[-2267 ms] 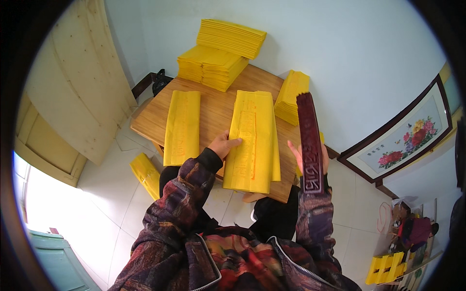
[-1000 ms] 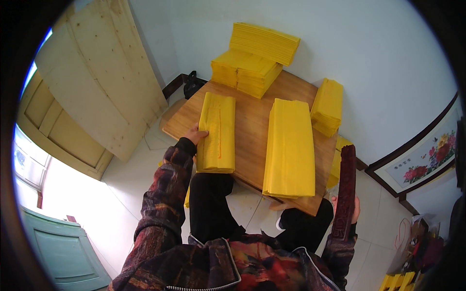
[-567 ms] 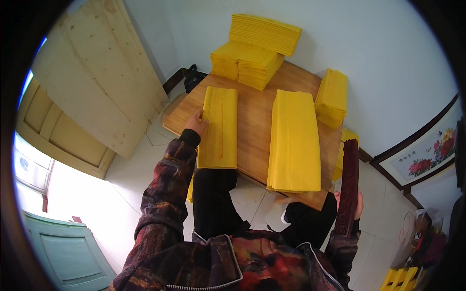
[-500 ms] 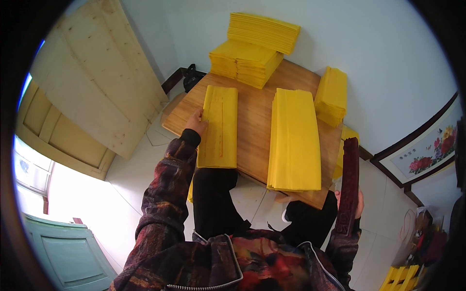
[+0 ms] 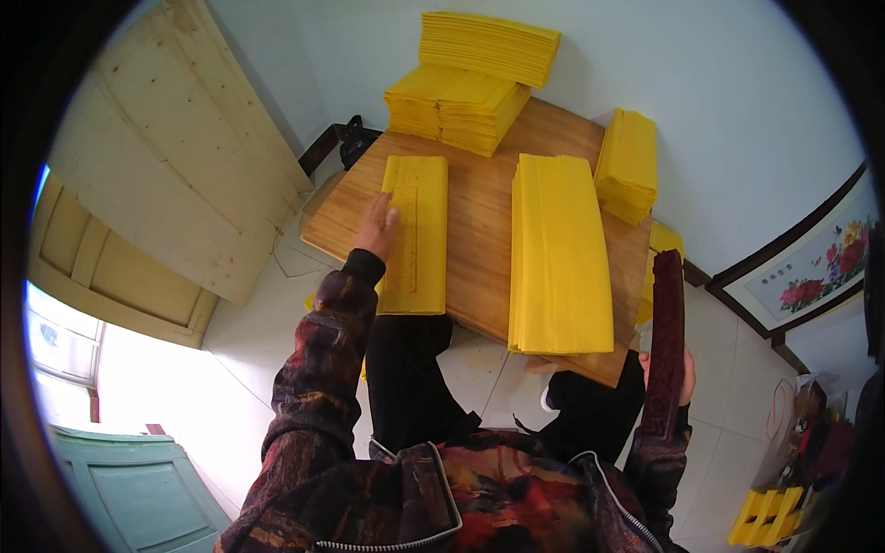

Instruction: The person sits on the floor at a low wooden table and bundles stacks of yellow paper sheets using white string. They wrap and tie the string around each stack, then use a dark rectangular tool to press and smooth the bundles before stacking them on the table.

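Note:
My left hand lies along the left edge of a folded yellow paper bundle, fingers stretched out. Thin reddish lines form a long mark on that paper. On the right, off the table's edge, my right hand is wrapped round a long dark red carved wooden block; the block hides most of the palm. Between the hands, a thicker stack of folded yellow paper lies lengthwise on the wooden table.
Large yellow paper stacks rise at the table's back, and a smaller stack stands at its right corner. Wooden boards lean at the left. A framed flower picture stands at the right, above a yellow plastic crate.
My left hand has moved slightly up the paper bundle's left edge, its fingers now lying over the paper. My right hand still holds the carved block. The view has shifted slightly.

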The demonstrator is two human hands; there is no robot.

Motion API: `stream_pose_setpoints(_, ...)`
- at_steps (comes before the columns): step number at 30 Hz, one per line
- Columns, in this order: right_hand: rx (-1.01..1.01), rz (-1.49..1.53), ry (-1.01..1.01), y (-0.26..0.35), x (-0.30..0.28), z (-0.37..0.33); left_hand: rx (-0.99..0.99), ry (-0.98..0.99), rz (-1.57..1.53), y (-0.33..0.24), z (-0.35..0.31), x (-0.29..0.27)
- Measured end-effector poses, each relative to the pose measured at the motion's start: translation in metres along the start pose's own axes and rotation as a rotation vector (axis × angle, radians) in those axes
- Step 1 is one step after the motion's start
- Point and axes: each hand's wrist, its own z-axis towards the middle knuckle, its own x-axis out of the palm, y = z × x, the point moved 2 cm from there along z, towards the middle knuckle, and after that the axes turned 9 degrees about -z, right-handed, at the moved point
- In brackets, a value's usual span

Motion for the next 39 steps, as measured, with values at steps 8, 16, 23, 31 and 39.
stream_pose_setpoints(8,-0.134,-0.074,0.151,0.004,0.008,0.004,-0.195,0.443,0.686,-0.053,-0.027,0.034)
stream_pose_setpoints(16,-0.139,-0.262,0.121,0.054,0.086,0.042,-0.207,0.427,0.686,-0.028,-0.032,0.042)
stream_pose_setpoints(23,-0.519,-1.447,0.092,0.04,0.182,0.106,-0.092,0.269,0.59,-0.062,-0.031,0.026)
stream_pose_setpoints(31,-0.346,-1.953,0.111,0.033,0.221,0.106,0.165,0.341,-0.308,-0.138,-0.085,0.085)
stream_pose_setpoints(39,-0.358,-2.043,0.181,-0.01,0.216,0.116,0.111,0.251,-0.485,-0.148,-0.101,0.13)
